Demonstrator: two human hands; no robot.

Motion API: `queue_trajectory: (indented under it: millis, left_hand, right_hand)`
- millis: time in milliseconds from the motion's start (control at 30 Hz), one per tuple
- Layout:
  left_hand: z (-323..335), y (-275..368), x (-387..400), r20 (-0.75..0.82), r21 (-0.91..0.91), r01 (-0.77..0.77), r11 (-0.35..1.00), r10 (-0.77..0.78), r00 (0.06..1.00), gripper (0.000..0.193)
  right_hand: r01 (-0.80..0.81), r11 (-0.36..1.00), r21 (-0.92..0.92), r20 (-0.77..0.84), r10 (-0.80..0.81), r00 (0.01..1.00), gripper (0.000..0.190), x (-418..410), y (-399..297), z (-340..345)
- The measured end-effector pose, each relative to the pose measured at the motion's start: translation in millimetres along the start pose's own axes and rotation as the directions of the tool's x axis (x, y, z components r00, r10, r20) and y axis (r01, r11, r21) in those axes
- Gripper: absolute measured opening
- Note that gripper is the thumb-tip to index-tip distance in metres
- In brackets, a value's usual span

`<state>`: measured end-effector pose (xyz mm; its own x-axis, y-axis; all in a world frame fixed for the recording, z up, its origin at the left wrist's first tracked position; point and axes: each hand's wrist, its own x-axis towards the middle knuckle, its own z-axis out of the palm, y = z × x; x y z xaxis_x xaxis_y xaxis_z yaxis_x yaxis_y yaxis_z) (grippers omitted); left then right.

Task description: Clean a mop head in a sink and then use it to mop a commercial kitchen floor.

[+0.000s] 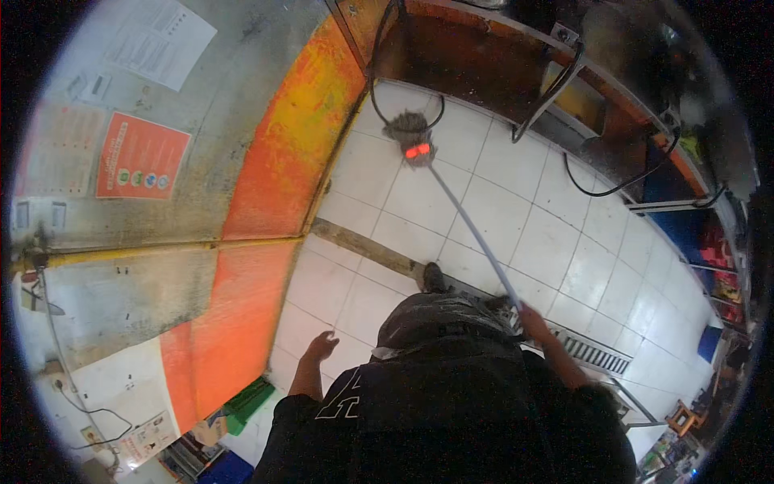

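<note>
My right hand (533, 323) is closed around the upper end of a mop's pale handle (474, 233). The handle runs forward and to the left, down to a grey string mop head (412, 130) with a red connector. That mop head lies on the white tile floor (502, 181), near the foot of the wall, and a dark cable loop passes beside or over it; which one I cannot tell. My left hand (323, 346) hangs beside my body with its fingers partly bent and holds nothing visible. My shoe (433, 278) stands by a dark floor strip.
An orange and yellow painted wall (290, 133) rises on the left, with a yellow pipe (139, 251) along it. Dark cables hang under a counter (471, 60) at the front and right. A metal floor grate (595, 354) lies at the right, and a green crate (248, 404) stands lower left.
</note>
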<state>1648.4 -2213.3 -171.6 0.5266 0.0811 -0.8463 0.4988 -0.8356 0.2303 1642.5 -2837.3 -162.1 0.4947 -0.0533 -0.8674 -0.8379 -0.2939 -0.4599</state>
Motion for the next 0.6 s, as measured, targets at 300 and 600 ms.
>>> queue_trajectory:
  millis: [300,600]
  left_hand:
    - [78.4,-47.3,51.3,-0.029,0.217,-0.362,0.907,0.376,0.926,0.049]
    - [7.2,91.4,31.9,-0.113,-0.183,-0.305,0.935,0.288,0.951,0.042]
  right_hand:
    - [0.059,0.676,-0.734,0.02,-0.066,0.998,0.033,-84.1,111.2,-51.0]
    - [0.194,0.859,-0.473,-0.066,-0.254,0.965,0.031,-62.3,-79.6,-12.7]
